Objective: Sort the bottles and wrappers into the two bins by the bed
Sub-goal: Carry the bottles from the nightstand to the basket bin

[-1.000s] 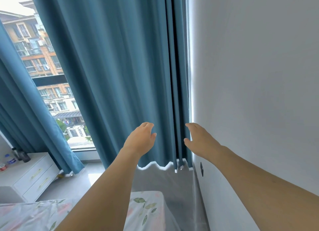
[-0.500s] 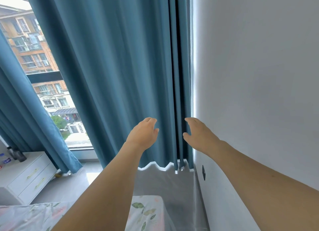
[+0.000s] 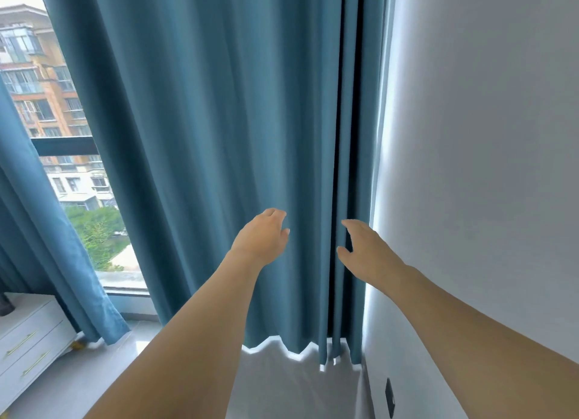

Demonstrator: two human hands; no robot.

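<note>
Both my arms reach forward toward a blue curtain (image 3: pixel 225 136) that hangs in front of me. My left hand (image 3: pixel 261 238) is held out with relaxed fingers close to the curtain's folds and holds nothing. My right hand (image 3: pixel 365 251) is spread beside the curtain's right edge near the wall, fingers loosely bent, with nothing in it. No bottles, wrappers or bins are in view.
A white wall (image 3: pixel 485 168) runs along the right, with a dark socket (image 3: pixel 390 398) low down. A window (image 3: pixel 62 168) shows buildings at the left. A white drawer unit (image 3: pixel 28 340) stands at the lower left on a pale floor (image 3: pixel 103 365).
The view has tilted upward and moved closer to the curtain; the bed's floral cover has dropped out of sight. Both hands stay raised near the curtain, empty.
</note>
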